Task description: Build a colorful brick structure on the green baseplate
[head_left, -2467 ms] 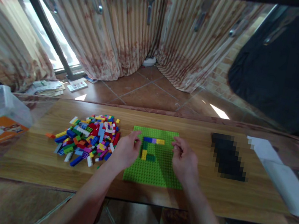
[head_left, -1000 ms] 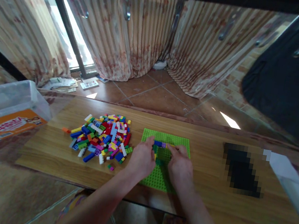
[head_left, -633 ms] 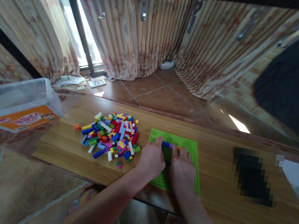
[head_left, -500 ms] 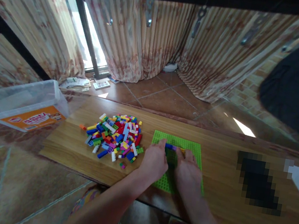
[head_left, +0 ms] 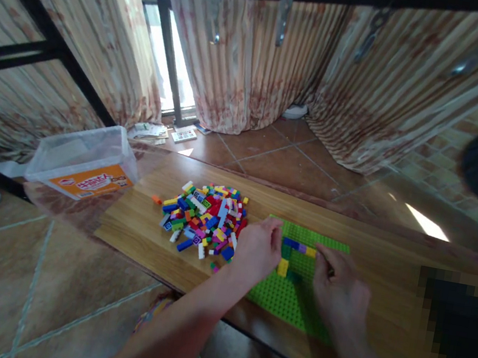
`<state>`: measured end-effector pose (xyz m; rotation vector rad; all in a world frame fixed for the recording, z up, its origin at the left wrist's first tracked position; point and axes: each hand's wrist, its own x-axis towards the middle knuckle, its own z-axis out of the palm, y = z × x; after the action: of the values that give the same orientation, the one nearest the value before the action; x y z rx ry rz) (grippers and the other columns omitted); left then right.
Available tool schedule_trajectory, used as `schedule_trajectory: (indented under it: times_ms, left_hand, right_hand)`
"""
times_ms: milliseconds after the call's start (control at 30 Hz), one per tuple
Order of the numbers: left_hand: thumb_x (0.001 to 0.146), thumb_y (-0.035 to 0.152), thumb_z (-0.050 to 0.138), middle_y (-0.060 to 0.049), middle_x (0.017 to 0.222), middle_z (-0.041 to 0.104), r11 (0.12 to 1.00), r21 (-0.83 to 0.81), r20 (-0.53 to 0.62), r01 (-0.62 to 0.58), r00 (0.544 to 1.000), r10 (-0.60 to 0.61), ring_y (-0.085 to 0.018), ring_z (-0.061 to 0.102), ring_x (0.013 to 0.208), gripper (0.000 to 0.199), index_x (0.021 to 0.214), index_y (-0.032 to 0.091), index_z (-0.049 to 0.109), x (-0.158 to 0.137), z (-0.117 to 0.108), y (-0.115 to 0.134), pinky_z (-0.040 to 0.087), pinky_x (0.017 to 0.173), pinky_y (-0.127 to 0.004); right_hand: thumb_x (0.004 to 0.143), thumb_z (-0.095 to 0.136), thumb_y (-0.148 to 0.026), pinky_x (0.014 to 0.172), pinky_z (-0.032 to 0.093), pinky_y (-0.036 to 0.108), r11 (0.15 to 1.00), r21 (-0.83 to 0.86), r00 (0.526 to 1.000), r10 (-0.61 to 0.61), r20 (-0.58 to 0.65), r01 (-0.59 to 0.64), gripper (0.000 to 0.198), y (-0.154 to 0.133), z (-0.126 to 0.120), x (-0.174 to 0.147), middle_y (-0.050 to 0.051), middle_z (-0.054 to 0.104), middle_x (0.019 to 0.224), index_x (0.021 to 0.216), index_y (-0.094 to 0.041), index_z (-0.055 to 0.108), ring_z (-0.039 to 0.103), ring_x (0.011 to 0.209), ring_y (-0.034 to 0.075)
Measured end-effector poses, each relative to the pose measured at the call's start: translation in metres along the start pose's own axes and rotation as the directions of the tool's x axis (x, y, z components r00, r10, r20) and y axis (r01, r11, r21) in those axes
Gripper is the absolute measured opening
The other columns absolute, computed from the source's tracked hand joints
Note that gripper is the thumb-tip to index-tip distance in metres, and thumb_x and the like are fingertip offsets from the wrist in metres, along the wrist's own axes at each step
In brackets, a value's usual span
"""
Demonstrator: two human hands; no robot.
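A green baseplate point(head_left: 290, 305) lies under both hands on the wooden board. Across its far part runs a row of bricks: a blue brick point(head_left: 291, 244), a purple brick point(head_left: 302, 248) and a yellow brick point(head_left: 310, 252) at the right end. My left hand point(head_left: 258, 247) is over the plate's left side, fingers curled and tips pinched; whatever is in them is hidden. Close to it, a separate yellow brick point(head_left: 282, 267) is on the plate. My right hand point(head_left: 342, 290) has bent fingers, with the fingertips at the row's right end; what they grip is unclear.
A heap of loose coloured bricks point(head_left: 209, 217) lies left of the plate on the wooden board point(head_left: 140, 217). Beyond it, at the board's left end, stands a clear plastic box point(head_left: 86, 155) with an orange label. A dark pixelated patch point(head_left: 458, 323) covers something at the right.
My right hand has moved right, away from my left, uncovering more of the brick row and the separate yellow brick. The view has turned left.
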<state>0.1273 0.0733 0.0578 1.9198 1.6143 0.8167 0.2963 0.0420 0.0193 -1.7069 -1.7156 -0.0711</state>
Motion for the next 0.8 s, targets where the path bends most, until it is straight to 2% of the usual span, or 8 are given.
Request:
schedule_trajectory:
  times_ms: [100,200,267,333,433,500,600,800]
  left_hand:
    - [0.092,0.023,0.045,-0.004,0.085,0.072,0.999,0.019,-0.072,0.031,0.997,-0.030,-0.018,0.066,0.077,0.023,0.095,0.020,0.068,0.007,-0.014,-0.005,0.049,0.072,-0.028]
    - [0.091,0.027,0.048,-0.004,0.078,0.070,0.991,0.078,-0.090,0.105,0.991,-0.098,-0.016,0.062,0.070,0.024,0.087,0.017,0.069,0.015,-0.042,-0.020,0.046,0.068,-0.028]
    - [0.087,0.028,0.053,-0.004,0.077,0.070,0.976,0.137,-0.034,0.172,0.985,-0.169,-0.016,0.060,0.069,0.021,0.086,0.017,0.070,0.017,-0.067,-0.033,0.044,0.067,-0.027]
    - [0.080,0.026,0.060,-0.002,0.069,0.067,0.968,0.165,0.000,0.187,0.982,-0.189,-0.015,0.058,0.064,0.014,0.076,0.017,0.071,0.016,-0.093,-0.046,0.042,0.063,-0.026]
    - [0.072,0.024,0.065,0.001,0.063,0.063,0.934,0.264,0.070,0.240,0.961,-0.266,-0.014,0.056,0.060,0.008,0.074,0.018,0.071,0.009,-0.118,-0.062,0.040,0.058,-0.024]
    - [0.068,0.024,0.068,0.001,0.065,0.064,0.898,0.348,0.086,0.269,0.945,-0.316,-0.016,0.059,0.065,0.011,0.077,0.019,0.072,0.005,-0.123,-0.066,0.041,0.060,-0.025]
    - [0.065,0.023,0.071,-0.002,0.071,0.068,0.852,0.436,0.063,0.290,0.934,-0.351,-0.019,0.064,0.074,0.014,0.079,0.021,0.073,0.002,-0.118,-0.067,0.045,0.066,-0.026]
    - [0.064,0.027,0.074,-0.007,0.079,0.071,0.827,0.474,0.047,0.303,0.929,-0.367,-0.024,0.066,0.084,0.016,0.079,0.020,0.073,0.006,-0.105,-0.065,0.047,0.073,-0.030]
  right_hand:
    - [0.094,0.047,-0.031,0.073,0.053,0.032,0.995,0.094,0.999,-0.031,0.017,0.029,0.029,-0.011,0.002,-0.001,0.009,0.074,0.095,0.097,-0.018,0.072,0.069,0.083,0.021]
    - [0.094,0.048,-0.030,0.076,0.053,0.032,0.987,0.146,0.998,-0.067,0.014,0.064,0.027,-0.018,0.004,-0.002,0.008,0.074,0.093,0.097,-0.017,0.072,0.069,0.083,0.019]
    - [0.094,0.049,-0.030,0.076,0.053,0.031,0.983,0.168,0.997,-0.070,-0.011,0.071,0.027,-0.020,0.005,-0.002,0.008,0.074,0.092,0.096,-0.017,0.072,0.069,0.081,0.019]
    - [0.094,0.049,-0.031,0.075,0.054,0.031,0.981,0.183,0.998,-0.052,-0.024,0.055,0.026,-0.020,0.005,-0.001,0.008,0.074,0.092,0.096,-0.017,0.072,0.069,0.080,0.018]
    - [0.093,0.050,-0.033,0.073,0.054,0.032,0.979,0.198,0.999,-0.037,-0.023,0.041,0.027,-0.018,0.005,0.000,0.008,0.074,0.092,0.096,-0.018,0.072,0.069,0.078,0.018]
    - [0.093,0.049,-0.034,0.073,0.055,0.032,0.977,0.206,0.999,-0.044,-0.019,0.047,0.028,-0.017,0.005,0.000,0.008,0.074,0.092,0.095,-0.018,0.072,0.068,0.077,0.018]
    - [0.094,0.048,-0.034,0.075,0.055,0.033,0.978,0.206,0.999,-0.042,-0.010,0.044,0.028,-0.017,0.004,0.000,0.007,0.074,0.092,0.096,-0.019,0.072,0.068,0.077,0.019]
    - [0.094,0.047,-0.036,0.072,0.055,0.033,0.980,0.195,1.000,-0.025,-0.011,0.026,0.030,-0.012,0.002,0.001,0.007,0.073,0.090,0.096,-0.019,0.072,0.068,0.075,0.019]
